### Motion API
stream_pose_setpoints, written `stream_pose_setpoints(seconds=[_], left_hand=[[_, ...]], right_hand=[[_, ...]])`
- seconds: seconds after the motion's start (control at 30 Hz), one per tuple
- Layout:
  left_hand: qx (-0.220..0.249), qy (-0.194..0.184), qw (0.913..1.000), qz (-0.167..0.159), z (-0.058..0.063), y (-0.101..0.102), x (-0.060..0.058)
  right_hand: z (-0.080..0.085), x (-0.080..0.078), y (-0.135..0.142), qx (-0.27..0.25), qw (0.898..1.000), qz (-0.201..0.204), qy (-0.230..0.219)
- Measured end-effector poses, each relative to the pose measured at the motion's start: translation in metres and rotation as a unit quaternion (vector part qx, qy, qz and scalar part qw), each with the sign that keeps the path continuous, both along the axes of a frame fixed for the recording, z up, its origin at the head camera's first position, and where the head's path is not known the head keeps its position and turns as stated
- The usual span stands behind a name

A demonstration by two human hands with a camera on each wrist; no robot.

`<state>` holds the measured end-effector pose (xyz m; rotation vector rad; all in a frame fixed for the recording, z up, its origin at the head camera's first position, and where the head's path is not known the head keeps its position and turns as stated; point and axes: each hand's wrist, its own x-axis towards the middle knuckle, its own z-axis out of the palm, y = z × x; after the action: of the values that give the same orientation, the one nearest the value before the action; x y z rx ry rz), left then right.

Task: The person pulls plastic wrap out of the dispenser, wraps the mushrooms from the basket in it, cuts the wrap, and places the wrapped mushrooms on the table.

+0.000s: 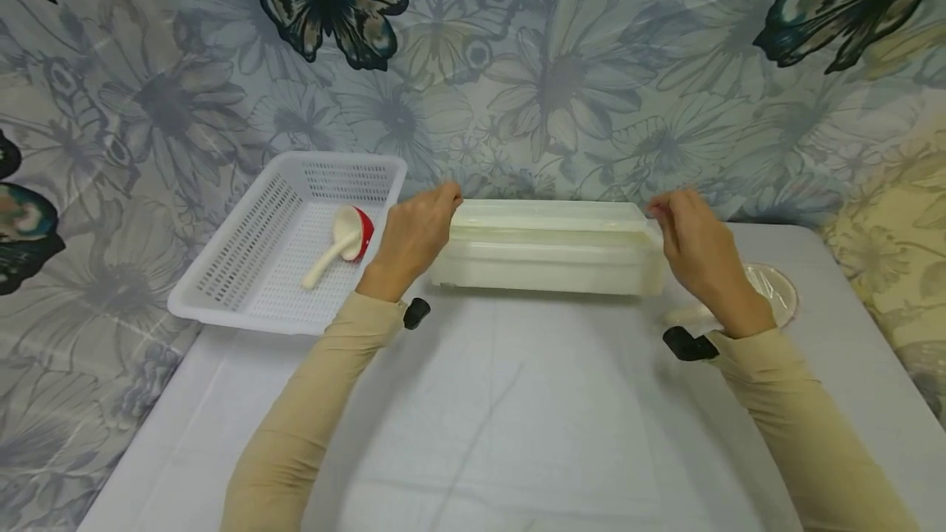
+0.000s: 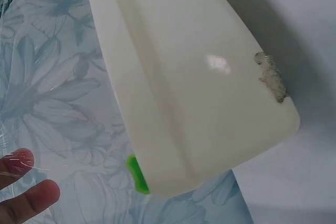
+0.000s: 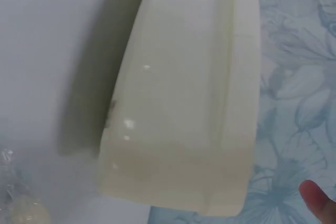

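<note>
A long off-white plastic-wrap dispenser (image 1: 547, 265) lies across the back of the table between both hands. My left hand (image 1: 417, 232) is at its left end, thumb and fingertips together, pinching clear plastic wrap (image 2: 4, 132), whose creases show beside the fingers in the left wrist view. At the other end my right hand (image 1: 698, 249) pinches with thumb and fingers at the top corner; the wrap there is barely visible. A green tab (image 2: 137, 174) sticks out at the dispenser's left end, and a grey-brown patch (image 2: 272, 78) marks its lower edge.
To the left stands a white slotted basket (image 1: 236, 323) with a cream ladle (image 1: 328, 261), red on its rounded end, inside. Behind the right wrist lies a film-covered round-headed item (image 1: 776, 294) with a pale handle. Butterfly-patterned cloth (image 1: 562, 80) hangs behind the white-covered table (image 1: 502, 433).
</note>
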<state>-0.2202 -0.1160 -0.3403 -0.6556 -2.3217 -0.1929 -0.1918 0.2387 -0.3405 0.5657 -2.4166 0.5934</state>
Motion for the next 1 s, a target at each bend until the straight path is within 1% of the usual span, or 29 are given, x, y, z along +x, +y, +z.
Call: stream_pose_setpoints(seconds=[0.1, 0.23, 0.4, 0.6, 0.73, 0.83, 0.93, 1.0], left_hand=[[0.0, 0.001, 1.0, 0.003, 0.005, 0.0, -0.002], [0.001, -0.002, 1.0, 0.009, 0.011, 0.0, -0.003], [0.018, -0.01, 0.9998, -0.003, 0.018, -0.001, -0.002], [0.023, 0.003, 0.9997, -0.007, 0.026, -0.002, -0.003], [0.03, -0.003, 0.9995, -0.009, 0.031, -0.002, -0.003], [0.039, -0.009, 0.9992, -0.007, 0.033, -0.003, -0.003], [0.047, -0.011, 0.9988, -0.009, 0.036, -0.002, -0.003], [0.051, -0.01, 0.9986, -0.01, 0.037, -0.002, -0.004]], right_hand=[[0.007, -0.001, 0.0, 0.008, 1.0, -0.011, -0.002], [0.015, 0.0, 0.001, 0.007, 1.0, -0.015, -0.005], [0.022, 0.0, 0.002, 0.01, 1.0, -0.016, -0.006], [0.03, -0.002, 0.003, 0.014, 1.0, -0.013, -0.009], [0.036, -0.002, 0.006, 0.013, 0.999, -0.011, -0.029], [0.04, -0.002, 0.008, 0.008, 0.999, -0.01, -0.052], [0.044, -0.002, 0.011, 0.006, 0.998, -0.003, -0.061], [0.047, -0.002, 0.013, 0.007, 0.998, 0.003, -0.057]])
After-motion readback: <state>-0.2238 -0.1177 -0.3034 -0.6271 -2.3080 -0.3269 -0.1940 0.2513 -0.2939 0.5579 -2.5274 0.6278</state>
